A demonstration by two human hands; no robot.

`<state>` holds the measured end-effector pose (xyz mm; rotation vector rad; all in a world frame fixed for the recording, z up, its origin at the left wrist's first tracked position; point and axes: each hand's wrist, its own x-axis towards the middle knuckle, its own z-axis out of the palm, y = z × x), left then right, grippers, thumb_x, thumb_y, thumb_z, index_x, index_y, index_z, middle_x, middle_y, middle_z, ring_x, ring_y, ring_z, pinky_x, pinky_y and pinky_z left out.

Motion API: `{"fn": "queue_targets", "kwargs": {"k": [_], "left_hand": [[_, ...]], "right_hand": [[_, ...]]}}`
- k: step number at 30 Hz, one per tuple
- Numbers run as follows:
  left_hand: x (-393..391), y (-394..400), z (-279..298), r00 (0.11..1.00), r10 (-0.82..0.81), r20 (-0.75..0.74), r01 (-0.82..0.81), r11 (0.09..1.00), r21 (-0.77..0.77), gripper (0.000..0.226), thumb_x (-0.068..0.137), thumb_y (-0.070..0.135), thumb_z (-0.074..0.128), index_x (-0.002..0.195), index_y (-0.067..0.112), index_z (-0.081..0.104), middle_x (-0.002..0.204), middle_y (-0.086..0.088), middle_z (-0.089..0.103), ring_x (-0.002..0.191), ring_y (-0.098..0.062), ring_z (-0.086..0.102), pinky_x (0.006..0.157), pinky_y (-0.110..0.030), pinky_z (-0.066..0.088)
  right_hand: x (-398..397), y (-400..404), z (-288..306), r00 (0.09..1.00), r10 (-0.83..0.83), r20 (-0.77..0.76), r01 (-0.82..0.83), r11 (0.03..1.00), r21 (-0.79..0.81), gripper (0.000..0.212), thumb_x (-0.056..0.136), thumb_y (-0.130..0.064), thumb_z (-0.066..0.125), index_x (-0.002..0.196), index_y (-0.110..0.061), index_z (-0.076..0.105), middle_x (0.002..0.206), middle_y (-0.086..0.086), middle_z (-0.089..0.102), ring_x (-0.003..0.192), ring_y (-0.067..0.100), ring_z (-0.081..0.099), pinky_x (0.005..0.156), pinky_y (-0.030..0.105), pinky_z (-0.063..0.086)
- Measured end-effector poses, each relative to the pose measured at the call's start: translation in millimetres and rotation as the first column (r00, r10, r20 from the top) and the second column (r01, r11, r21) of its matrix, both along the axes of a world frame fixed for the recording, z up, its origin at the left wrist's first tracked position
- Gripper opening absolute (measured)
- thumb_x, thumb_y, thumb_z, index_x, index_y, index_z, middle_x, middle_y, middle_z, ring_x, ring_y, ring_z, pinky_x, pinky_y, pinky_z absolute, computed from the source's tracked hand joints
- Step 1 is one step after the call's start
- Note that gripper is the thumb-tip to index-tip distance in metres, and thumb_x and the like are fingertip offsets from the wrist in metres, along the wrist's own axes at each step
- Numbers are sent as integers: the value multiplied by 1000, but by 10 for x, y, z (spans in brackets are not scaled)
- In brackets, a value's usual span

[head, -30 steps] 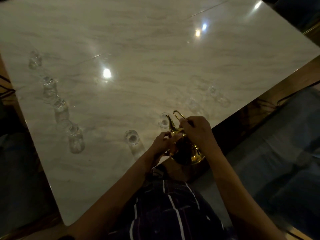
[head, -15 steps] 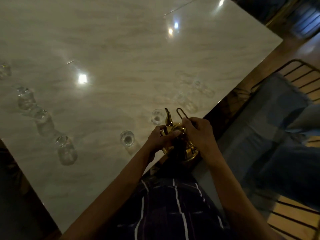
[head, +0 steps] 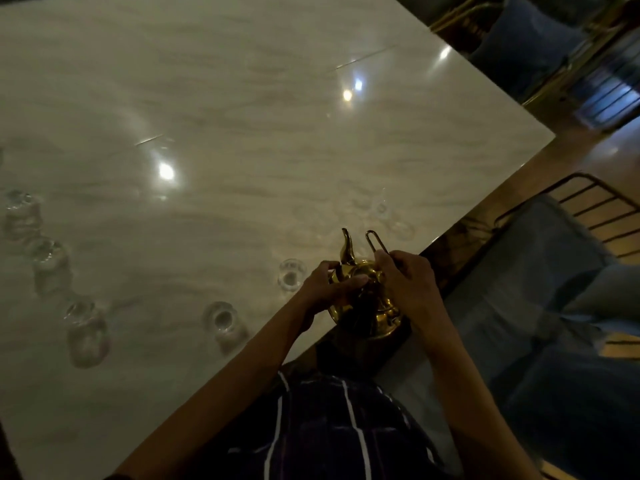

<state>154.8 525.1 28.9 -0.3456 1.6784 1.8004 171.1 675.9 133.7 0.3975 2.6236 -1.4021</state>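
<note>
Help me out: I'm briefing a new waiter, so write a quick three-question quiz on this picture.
1. True or false: both hands are on the gold teapot.
2. Which hand grips the teapot's wire handle? A) left B) right C) neither
3. Fill in: the small glass nearest the teapot stands on the marble table to the pot's ____ side.
Key: 1 true: the left hand holds the top beside the spout. 2 B, the right hand. 3 left.
</note>
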Motion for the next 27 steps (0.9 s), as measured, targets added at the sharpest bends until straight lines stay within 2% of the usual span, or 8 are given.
{"fn": "queue_targets", "kwargs": {"k": [4, 6, 10, 13, 15, 20, 25, 27], "left_hand": [[-270, 349, -58, 999, 16, 33, -17, 1000, 13, 81, 83, 47, 87, 149, 21, 48, 134, -2, 62, 112, -18, 69, 81, -32, 61], [-400, 545, -87, 998, 38, 55, -40, 999, 32, 76, 84, 48, 86, 147, 23, 50, 137, -5, 65, 112, -20, 71, 76, -31, 60], [-567, 862, -107, 991, 58, 123, -66, 996, 65, 50, 91, 45, 79, 133, 28, 58, 120, 1, 71, 106, -17, 71, 84, -39, 60], [-656, 1059, -138, 982, 71, 177, -82, 995, 58, 52, 91, 50, 78, 136, 28, 63, 125, -3, 74, 112, -22, 71, 87, -43, 59], [-699, 1158, -143, 976, 90, 199, -102, 994, 50, 48, 92, 51, 76, 133, 30, 65, 126, -4, 75, 114, -24, 71, 91, -45, 59], [-770, 1318, -175, 972, 127, 198, -138, 990, 42, 54, 92, 58, 72, 137, 27, 65, 122, -6, 78, 115, -27, 73, 105, -54, 55], [-804, 1428, -144, 962, 163, 221, -177, 983, 45, 62, 95, 59, 68, 144, 21, 60, 126, -6, 74, 110, -22, 71, 93, -45, 60], [-813, 1466, -132, 959, 178, 219, -191, 981, 37, 59, 97, 57, 66, 142, 19, 61, 127, -8, 73, 112, -25, 71, 97, -49, 59]], "right_hand": [[-397, 340, -13, 998, 60, 36, -61, 998, 15, 35, 98, -36, 54, 74, -16, 71, 67, 7, 68, 63, 25, 66, 67, 45, 55], [-617, 513, -59, 994, 97, 48, -99, 994, 34, 37, 97, -38, 55, 79, -11, 73, 72, 12, 70, 70, 31, 69, 72, 50, 57], [-989, 763, -157, 981, 173, 93, -184, 975, 128, 42, 97, -38, 55, 79, -5, 73, 73, 16, 70, 73, 32, 68, 74, 48, 56], [-1207, 898, -196, 969, 214, 124, -233, 959, 163, 45, 97, -38, 55, 77, 0, 72, 72, 21, 68, 72, 37, 66, 70, 47, 55], [-1321, 963, -210, 963, 226, 145, -249, 955, 163, 44, 96, -37, 56, 78, 0, 73, 75, 22, 69, 75, 37, 68, 73, 46, 56], [-1544, 1063, -232, 944, 286, 162, -311, 937, 159, 40, 95, -35, 58, 79, -2, 75, 75, 21, 72, 75, 36, 70, 74, 44, 57], [-1685, 1097, -228, 922, 345, 175, -375, 910, 179, 40, 95, -38, 58, 82, -4, 76, 78, 18, 73, 77, 31, 71, 76, 43, 57], [-1719, 1112, -225, 916, 361, 177, -391, 902, 184, 41, 96, -37, 59, 84, -3, 76, 80, 20, 73, 78, 32, 71, 76, 43, 57]]}}
